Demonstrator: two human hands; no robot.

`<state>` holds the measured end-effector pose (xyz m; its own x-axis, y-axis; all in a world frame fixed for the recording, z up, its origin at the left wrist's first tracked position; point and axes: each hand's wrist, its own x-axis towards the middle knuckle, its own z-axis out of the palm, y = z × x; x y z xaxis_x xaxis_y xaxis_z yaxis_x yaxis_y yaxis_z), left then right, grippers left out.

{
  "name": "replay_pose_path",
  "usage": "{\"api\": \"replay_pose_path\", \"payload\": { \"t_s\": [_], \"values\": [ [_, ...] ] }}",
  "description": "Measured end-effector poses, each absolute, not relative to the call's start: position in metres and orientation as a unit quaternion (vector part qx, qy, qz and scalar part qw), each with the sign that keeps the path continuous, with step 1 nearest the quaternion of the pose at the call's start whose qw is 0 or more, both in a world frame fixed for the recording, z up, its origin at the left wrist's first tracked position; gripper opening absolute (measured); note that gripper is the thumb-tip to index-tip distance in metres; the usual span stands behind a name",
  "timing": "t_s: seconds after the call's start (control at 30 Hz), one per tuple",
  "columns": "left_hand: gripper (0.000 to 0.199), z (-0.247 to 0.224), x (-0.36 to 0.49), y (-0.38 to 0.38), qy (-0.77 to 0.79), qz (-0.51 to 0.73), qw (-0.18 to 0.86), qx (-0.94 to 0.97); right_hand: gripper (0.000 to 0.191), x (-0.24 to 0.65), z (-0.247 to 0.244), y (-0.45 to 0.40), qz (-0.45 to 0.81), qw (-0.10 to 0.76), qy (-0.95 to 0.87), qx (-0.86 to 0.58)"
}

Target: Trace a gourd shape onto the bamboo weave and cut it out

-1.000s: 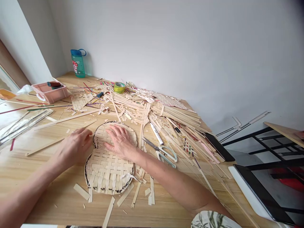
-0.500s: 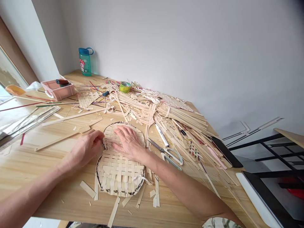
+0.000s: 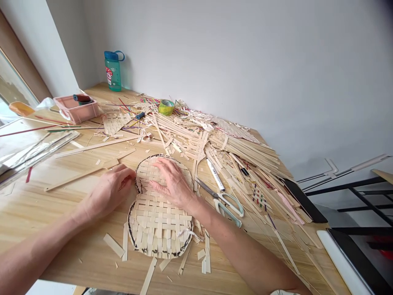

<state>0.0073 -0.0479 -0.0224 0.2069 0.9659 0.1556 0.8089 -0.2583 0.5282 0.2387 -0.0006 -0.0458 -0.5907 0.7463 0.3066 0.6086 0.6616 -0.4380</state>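
A gourd-shaped woven piece [image 3: 158, 223] of pale strips lies flat on the table, its rim dark-edged, with a white tie at the lower right. My right hand [image 3: 173, 182] rests with fingers spread on its upper part. Beside the narrow waist at the left rim, my left hand [image 3: 115, 186] has its fingers bent together in a pinch; what they hold is too small to make out. Scissors [image 3: 222, 200] with pale handles lie right of my right wrist, near a white marker [image 3: 215, 174].
Loose pale strips [image 3: 245, 151] cover the table's back and right. Farther back are green tape [image 3: 166, 107], a pink basket [image 3: 86, 114] holding spools, and a teal bottle [image 3: 113, 73]. Clear plastic packets [image 3: 46, 151] lie at left. A dark-framed rack [image 3: 362, 196] stands at right.
The view has shifted slightly, so most things sit farther right in the picture. Both hands keep nearly the same places at the woven piece.
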Motion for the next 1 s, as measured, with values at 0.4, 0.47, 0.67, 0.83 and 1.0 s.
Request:
{"api": "replay_pose_path", "payload": {
  "t_s": [0.4, 0.47, 0.67, 0.83, 1.0],
  "values": [
    [0.028, -0.035, 0.015, -0.055, 0.483, 0.258, 0.071, 0.834, 0.050, 0.238, -0.045, -0.004, 0.115, 0.192, -0.882, -0.414],
    [0.028, -0.036, 0.017, -0.056, 0.474, 0.241, 0.058, 0.845, 0.052, 0.236, -0.044, -0.004, 0.110, 0.185, -0.882, -0.418],
    [0.027, -0.043, 0.015, -0.055, 0.462, 0.235, 0.036, 0.854, 0.055, 0.234, -0.043, -0.005, 0.113, 0.176, -0.882, -0.422],
    [0.027, -0.045, 0.013, -0.053, 0.468, 0.221, 0.038, 0.854, 0.042, 0.246, -0.030, 0.008, 0.145, 0.207, -0.873, -0.417],
    [0.027, -0.043, 0.013, -0.052, 0.479, 0.219, 0.050, 0.849, 0.033, 0.281, 0.000, 0.031, 0.155, 0.252, -0.829, -0.475]
  ]
}}
